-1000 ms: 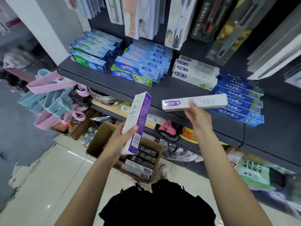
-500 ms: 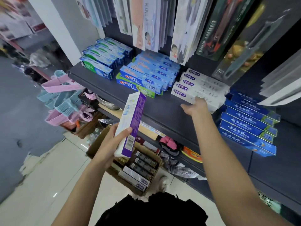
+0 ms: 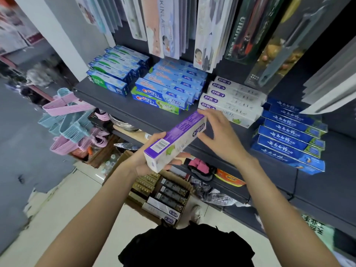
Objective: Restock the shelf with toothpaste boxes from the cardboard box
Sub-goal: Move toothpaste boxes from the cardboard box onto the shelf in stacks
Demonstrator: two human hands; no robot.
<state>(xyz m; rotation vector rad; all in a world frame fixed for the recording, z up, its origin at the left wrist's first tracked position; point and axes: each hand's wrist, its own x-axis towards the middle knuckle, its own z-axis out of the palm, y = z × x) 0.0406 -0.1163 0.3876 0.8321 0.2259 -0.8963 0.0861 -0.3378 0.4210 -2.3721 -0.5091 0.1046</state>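
Dark grey shelf (image 3: 146,116) runs from centre-left down to the right edge of the frame, w/ hanging carded goods (image 3: 169,26) across the top. On the shelf, upper centre: a stack of blue toothpaste boxes (image 3: 169,91); left of it a blue-green stack (image 3: 115,72); right of centre a white stack w/ purple logos (image 3: 233,101); further right, dark blue boxes (image 3: 290,135) fanned down toward the right edge. Pink and blue hangers (image 3: 67,120) bunch at mid-left.

Cardboard box (image 3: 185,212) sits on the pale floor, lower centre, below the shelf edge — more toothpaste boxes (image 3: 167,199) packed inside in rows, dark ones and a couple white-purple at the near end.

Centre of frame: a white-and-purple toothpaste box (image 3: 175,141) is held in the air in front of the shelf edge, tilted, its far end up toward the white stack, barcode face up. Left hand (image 3: 146,160) grips its near end — thumb over the top edge, fingers curled underneath. Right hand (image 3: 219,135) is at the far end, fingers spread fairly wide: fingertips (image 3: 201,112) touch the top far corner, thumb lies against the box's end by the logo. Can't tell if the right hand has real grip or just rests there.

A shoe (image 3: 196,213) shows beside the box's right side, bottom centre.
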